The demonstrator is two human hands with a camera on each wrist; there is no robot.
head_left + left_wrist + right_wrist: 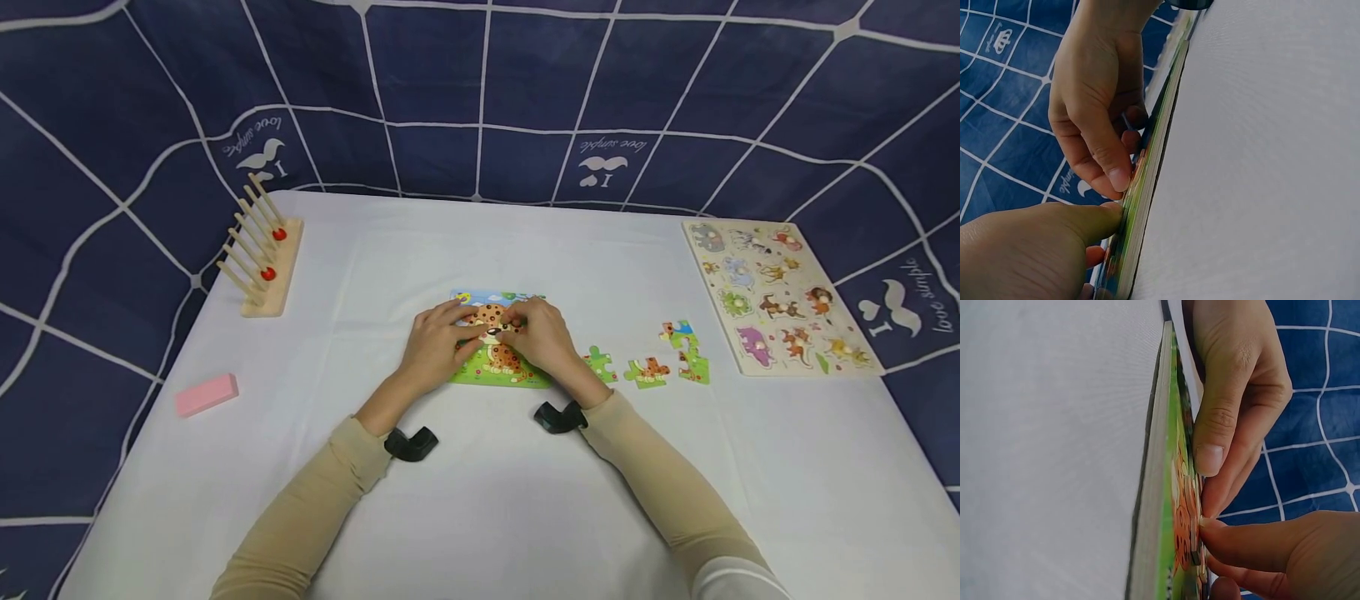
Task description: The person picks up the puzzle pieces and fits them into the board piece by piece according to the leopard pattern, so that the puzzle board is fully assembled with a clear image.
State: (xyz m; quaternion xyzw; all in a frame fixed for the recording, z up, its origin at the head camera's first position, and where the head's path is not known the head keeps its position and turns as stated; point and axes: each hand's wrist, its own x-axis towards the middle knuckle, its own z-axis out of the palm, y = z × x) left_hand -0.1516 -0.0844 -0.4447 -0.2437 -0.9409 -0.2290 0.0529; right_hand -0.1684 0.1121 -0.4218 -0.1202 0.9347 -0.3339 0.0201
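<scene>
Puzzle (501, 358) lies flat, our left hand (435, 343) and right hand (545, 335) touching it, likely for steadiness; whether either pinches, we cannot tell.

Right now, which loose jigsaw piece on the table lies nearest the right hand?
The mostly green jigsaw piece, leftmost of the loose group; the others lie farther from the right hand.

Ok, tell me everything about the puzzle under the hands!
The puzzle lies flat on the white table: a board showing green grass, blue sky and an orange, black-spotted animal. Its pale edge looks like wood or card. The left hand and right hand touch it with their fingers, hiding some of the picture. One spotted piece seems raised.
</scene>
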